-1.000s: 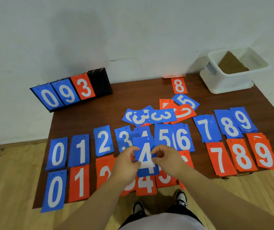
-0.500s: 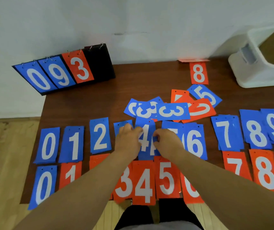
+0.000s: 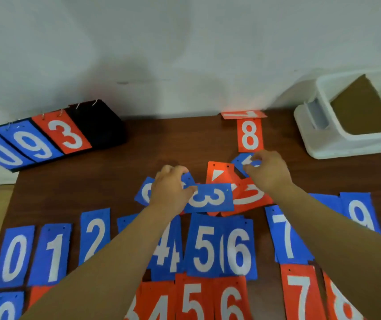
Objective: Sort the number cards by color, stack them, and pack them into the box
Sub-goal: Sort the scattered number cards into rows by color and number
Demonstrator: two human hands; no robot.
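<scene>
Blue and red number cards cover the brown table. A blue row runs from 0 to 9, with a red row below it at the near edge. A loose pile lies in the middle, topped by a sideways blue 3 over red cards. My left hand curls over a blue card at the pile's left, thumb against the blue 3. My right hand pinches a blue card at the pile's far right. The white box stands at the back right.
A black flip scoreboard showing 0, 9, 3 stands at the back left. A red 8 and another red card lie by the wall. Brown cardboard sits inside the box. Wooden floor shows at the left.
Both hands let go of the blue 4, which now lies in the blue row, and reached forward to the middle pile. The view has moved closer to the table.
</scene>
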